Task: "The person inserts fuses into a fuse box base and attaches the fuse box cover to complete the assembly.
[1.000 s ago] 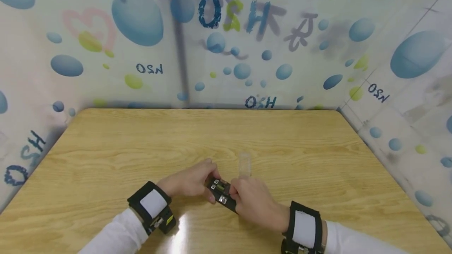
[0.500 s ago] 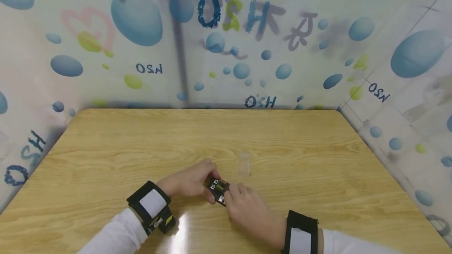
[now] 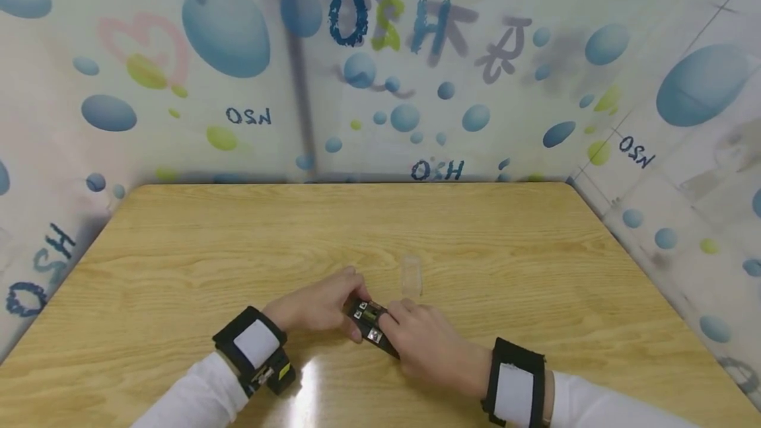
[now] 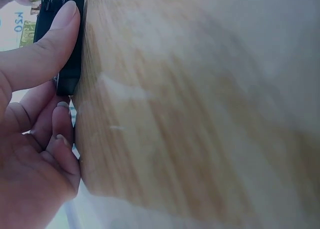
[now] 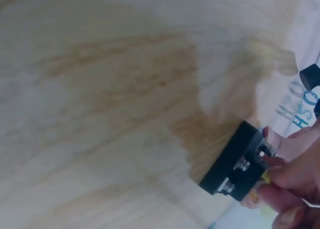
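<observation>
A black terminal block (image 3: pixel 376 335) with shiny metal screws and a yellowish part in its middle lies low over the table. My left hand (image 3: pixel 321 302) grips its far-left end; in the left wrist view the thumb lies along the black side (image 4: pixel 70 81). My right hand (image 3: pixel 425 339) is at the near-right part of the block, fingers curled. Seen from the right wrist, thumb and fingertips pinch close together at a small yellow part (image 5: pixel 265 177) on the block's top, partly hidden by them. A clear plastic cover (image 3: pixel 411 276) lies flat just beyond the right hand.
The wooden table (image 3: pixel 238 230) reaches back to a wall curtain (image 3: pixel 404 117) printed with blue drops and letters. Each wrist carries a black strap (image 3: pixel 252 345) with a camera. A bright light reflection (image 3: pixel 303 395) shows on the table's near part.
The right hand shifts toward the near side of the block, covers more of it, then draws back a little, showing its near end again. The left hand and the clear cover stay put.
</observation>
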A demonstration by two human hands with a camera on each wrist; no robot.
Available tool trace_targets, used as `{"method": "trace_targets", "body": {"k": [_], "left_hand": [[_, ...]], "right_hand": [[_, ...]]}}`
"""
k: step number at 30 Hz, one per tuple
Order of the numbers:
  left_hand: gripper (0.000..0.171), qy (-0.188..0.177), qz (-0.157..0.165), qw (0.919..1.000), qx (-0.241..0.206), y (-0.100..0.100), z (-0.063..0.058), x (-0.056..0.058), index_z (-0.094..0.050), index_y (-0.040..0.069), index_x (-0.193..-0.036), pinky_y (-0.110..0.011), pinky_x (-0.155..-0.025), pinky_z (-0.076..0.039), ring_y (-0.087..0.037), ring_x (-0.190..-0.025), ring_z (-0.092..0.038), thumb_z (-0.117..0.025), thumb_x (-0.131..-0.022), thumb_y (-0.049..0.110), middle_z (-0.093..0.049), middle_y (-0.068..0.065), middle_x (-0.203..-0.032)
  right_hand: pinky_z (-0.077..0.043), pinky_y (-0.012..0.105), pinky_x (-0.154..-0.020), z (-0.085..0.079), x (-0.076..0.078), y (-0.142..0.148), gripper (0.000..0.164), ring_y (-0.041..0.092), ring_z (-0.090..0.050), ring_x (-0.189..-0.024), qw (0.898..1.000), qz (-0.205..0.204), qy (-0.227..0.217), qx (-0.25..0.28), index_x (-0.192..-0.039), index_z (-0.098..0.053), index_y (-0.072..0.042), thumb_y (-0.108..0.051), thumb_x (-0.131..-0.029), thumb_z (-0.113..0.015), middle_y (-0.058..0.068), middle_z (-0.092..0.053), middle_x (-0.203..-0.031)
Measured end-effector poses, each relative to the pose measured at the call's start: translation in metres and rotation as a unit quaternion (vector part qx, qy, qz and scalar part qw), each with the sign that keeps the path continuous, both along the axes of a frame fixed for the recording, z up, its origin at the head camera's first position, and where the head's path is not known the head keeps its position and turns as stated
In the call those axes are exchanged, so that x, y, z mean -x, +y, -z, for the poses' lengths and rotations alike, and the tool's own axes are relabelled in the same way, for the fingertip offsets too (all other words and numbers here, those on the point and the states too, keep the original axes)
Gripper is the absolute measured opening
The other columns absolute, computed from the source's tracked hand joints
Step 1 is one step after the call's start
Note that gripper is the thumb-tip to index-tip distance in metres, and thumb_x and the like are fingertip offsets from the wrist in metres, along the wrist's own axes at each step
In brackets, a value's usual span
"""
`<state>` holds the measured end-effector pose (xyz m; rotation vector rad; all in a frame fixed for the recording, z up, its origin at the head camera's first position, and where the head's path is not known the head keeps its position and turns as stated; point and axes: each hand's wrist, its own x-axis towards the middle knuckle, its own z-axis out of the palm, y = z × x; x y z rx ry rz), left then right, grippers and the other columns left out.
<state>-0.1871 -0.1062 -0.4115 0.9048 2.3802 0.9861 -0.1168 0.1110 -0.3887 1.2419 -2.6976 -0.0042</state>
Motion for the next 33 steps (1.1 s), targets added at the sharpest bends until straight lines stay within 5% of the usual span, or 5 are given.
{"method": "trace_targets", "body": {"k": [7,19,33], "left_hand": [[0.050,0.000,-0.002,1.0000,0.004,0.001,-0.001,0.000,-0.060,0.008,-0.104,-0.025,-0.082,-0.040,-0.015,-0.093,-0.047,-0.088,-0.065,0.018,-0.052,-0.003,-0.100],[0.049,0.002,-0.004,0.9999,0.010,0.003,-0.001,0.000,-0.061,0.007,-0.103,-0.025,-0.079,-0.040,-0.015,-0.090,-0.046,-0.088,-0.063,0.016,-0.051,-0.003,-0.098],[0.050,-0.010,-0.010,0.9999,0.007,0.002,-0.001,0.000,-0.062,0.006,-0.105,-0.027,-0.082,-0.041,-0.016,-0.093,-0.046,-0.088,-0.063,0.016,-0.051,-0.005,-0.099]], "right_hand": [[-0.045,0.021,-0.057,-0.001,0.002,-0.002,0.022,0.011,-0.052,-0.070,0.999,-0.007,0.039,0.011,-0.090,-0.062,-0.012,-0.013,-0.072,-0.076,-0.001,-0.062,-0.084],[-0.046,0.025,-0.066,-0.025,0.023,0.003,0.013,0.011,-0.049,-0.073,0.993,0.019,0.090,0.070,-0.090,-0.063,-0.015,-0.025,-0.088,-0.071,-0.003,-0.056,-0.082],[-0.054,0.035,-0.063,-0.029,0.059,0.012,0.035,0.023,-0.064,-0.076,0.987,0.118,0.066,0.088,-0.103,-0.062,-0.005,-0.037,-0.089,-0.070,0.008,-0.067,-0.088]]}}
